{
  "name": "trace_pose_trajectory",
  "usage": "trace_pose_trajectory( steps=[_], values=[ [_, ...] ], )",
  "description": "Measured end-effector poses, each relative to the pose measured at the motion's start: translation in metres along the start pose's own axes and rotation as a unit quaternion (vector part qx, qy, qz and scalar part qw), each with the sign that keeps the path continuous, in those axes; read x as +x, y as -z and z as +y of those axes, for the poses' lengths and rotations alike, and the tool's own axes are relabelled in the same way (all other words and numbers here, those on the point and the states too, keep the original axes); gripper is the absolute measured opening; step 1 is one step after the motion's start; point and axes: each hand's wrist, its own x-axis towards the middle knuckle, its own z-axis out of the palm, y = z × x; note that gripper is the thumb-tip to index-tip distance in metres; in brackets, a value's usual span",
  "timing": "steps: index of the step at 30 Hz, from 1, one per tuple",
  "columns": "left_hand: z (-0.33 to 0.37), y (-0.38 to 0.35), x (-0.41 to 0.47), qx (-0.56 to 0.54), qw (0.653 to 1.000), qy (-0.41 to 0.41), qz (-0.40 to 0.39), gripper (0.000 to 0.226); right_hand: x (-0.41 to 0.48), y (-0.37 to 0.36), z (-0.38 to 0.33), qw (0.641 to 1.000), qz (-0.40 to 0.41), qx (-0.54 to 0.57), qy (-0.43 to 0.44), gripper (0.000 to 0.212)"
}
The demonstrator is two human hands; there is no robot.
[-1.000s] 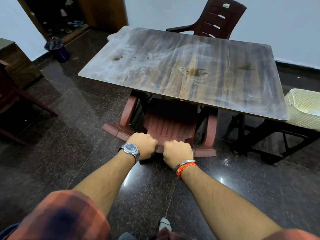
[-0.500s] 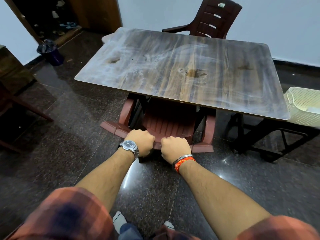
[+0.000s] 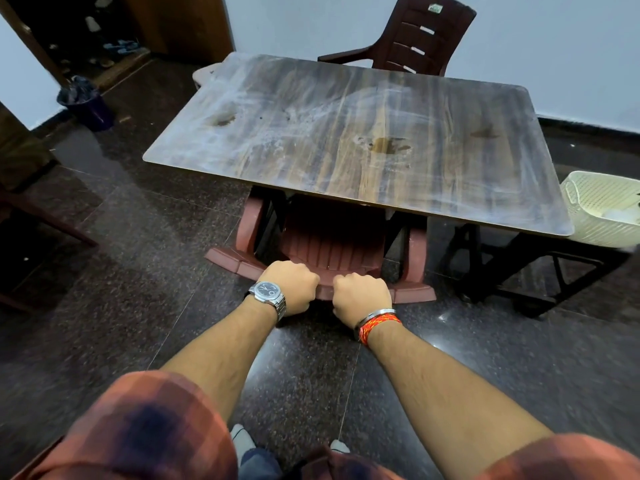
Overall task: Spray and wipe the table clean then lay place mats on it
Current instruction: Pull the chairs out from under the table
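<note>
A wood-grain table point(image 3: 346, 133) stands in front of me, its top smeared with whitish dust and a few brown stains. A reddish-brown plastic chair point(image 3: 332, 240) is tucked under its near edge, with only the backrest top and armrests showing. My left hand point(image 3: 289, 287), with a wristwatch, and my right hand point(image 3: 362, 294), with a red thread and bangle, both grip the top of the chair's backrest, side by side. No spray, cloth or place mats are in view.
A dark brown plastic chair point(image 3: 415, 32) stands at the table's far side. A cream plastic basket point(image 3: 599, 206) sits at the right end. A dark bin point(image 3: 86, 102) stands by the doorway at left, and wooden furniture point(image 3: 20, 188) lines the left edge. The floor is dark polished stone.
The chair and both hands have shifted slightly away from me toward the table, and the view has moved a little closer. Both grips are unchanged.
</note>
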Motion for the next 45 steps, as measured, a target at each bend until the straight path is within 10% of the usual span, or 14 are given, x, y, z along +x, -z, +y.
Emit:
trace_pose_trajectory(
  steps=[15,22,28,45],
  values=[
    [-0.009,-0.002,-0.005,-0.041,0.998,-0.044,0.029,0.019,-0.001,0.004,-0.011,0.997,-0.043,-0.022,-0.059,0.028],
    [-0.062,-0.025,-0.028,-0.188,0.958,-0.115,0.181,0.072,0.012,0.016,-0.02,0.986,-0.106,0.124,0.031,0.106],
    [-0.185,-0.025,-0.062,-0.173,0.956,0.031,0.237,0.065,0.093,0.02,-0.118,0.985,0.071,0.156,0.023,0.066],
    [-0.517,-0.089,-0.045,-0.176,0.946,0.247,0.117,0.068,0.4,0.049,-0.342,0.988,0.056,0.114,0.09,0.067]
  ],
)
